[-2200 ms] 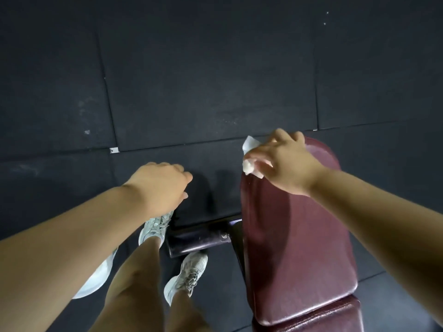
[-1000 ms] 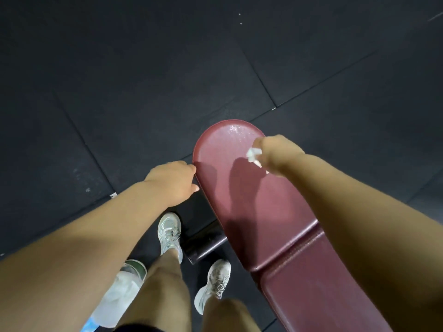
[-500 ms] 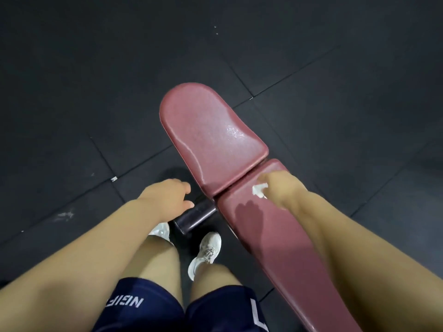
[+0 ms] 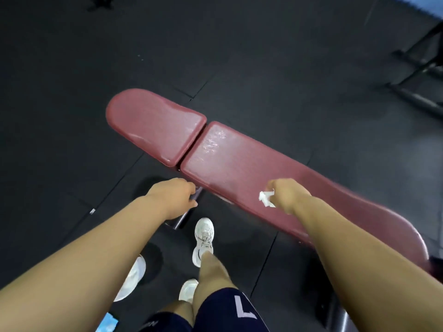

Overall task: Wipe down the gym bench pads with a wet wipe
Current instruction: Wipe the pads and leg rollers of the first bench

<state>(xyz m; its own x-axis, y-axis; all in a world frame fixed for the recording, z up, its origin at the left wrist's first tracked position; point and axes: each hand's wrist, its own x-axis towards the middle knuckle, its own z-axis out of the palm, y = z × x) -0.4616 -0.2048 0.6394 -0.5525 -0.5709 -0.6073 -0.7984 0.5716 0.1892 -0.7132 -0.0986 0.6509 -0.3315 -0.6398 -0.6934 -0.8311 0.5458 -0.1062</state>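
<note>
A dark red gym bench runs from the left middle to the lower right. Its short seat pad (image 4: 153, 125) lies at the left, and the long back pad (image 4: 239, 164) beside it shows wet streaks near the gap. My right hand (image 4: 287, 195) is shut on a crumpled white wet wipe (image 4: 265, 198) and presses on the near half of the back pad. My left hand (image 4: 173, 197) hangs loosely curled and holds nothing, just off the near edge of the bench by the gap, above the dark frame bar.
Black rubber floor tiles (image 4: 167, 44) surround the bench. My legs and white shoes (image 4: 203, 238) stand close to its near side. A white round object (image 4: 130, 279) lies on the floor under my left arm. Black metal equipment legs (image 4: 417, 75) stand at the top right.
My right hand has slid with the wipe from the seat pad across the gap and down the back pad. The view has swung, so more of the bench shows.
</note>
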